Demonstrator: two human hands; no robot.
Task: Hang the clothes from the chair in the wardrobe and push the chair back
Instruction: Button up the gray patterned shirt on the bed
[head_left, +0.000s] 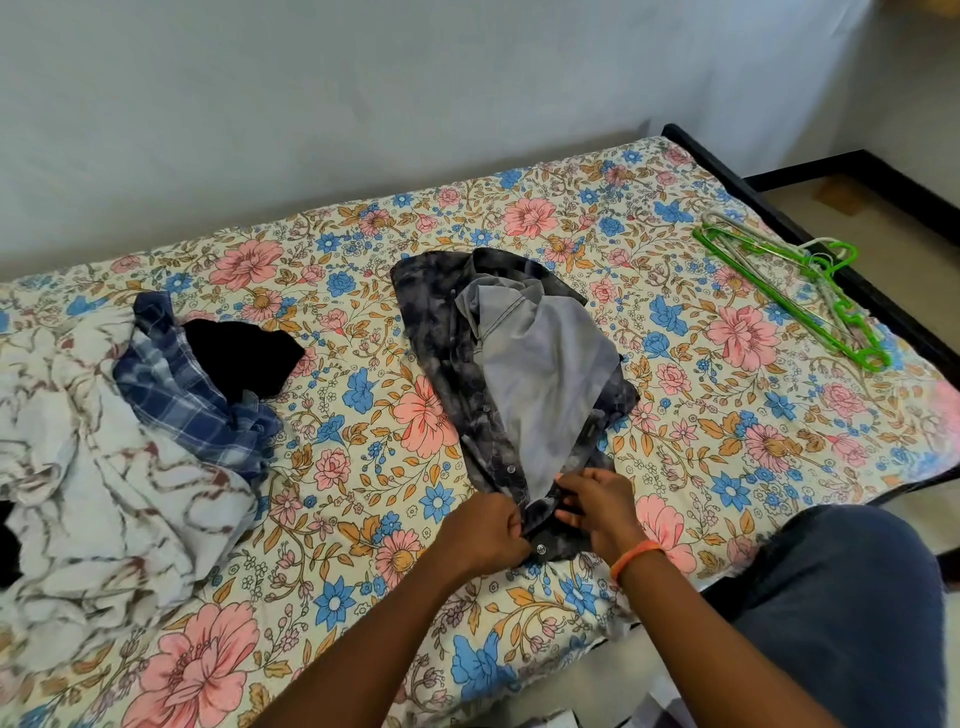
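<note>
A: Head view is looking down on a bed (519, 208) with a flowered sheet. What are the hands doing?

B: Both are working at the near end of a dark mottled shirt (441, 332) that is lying on the sheet. The left hand (491, 535) is curling its fingers round the button edge, next to a pale button. The right hand (597, 512), wearing an orange wristband (635, 557), is pinching the other front edge just beside it. Both are clamping cloth; neither is lying flat or loose.

A: Anything hard to read?

B: The fingertips are tucking into the fabric, so I cannot tell whether a button is passing through a hole. The shirt's grey inner side (540, 374) is showing where it is falling open.

A: And the rest of the clothes?

B: A heap is sitting at the left: a blue checked shirt (176, 405), a black garment (239, 358) partly under it, and a white patterned cloth (93, 467) running off the frame edge. Green hangers (795, 291) are lying near the far right corner, overlapping so their number is unclear.
</note>
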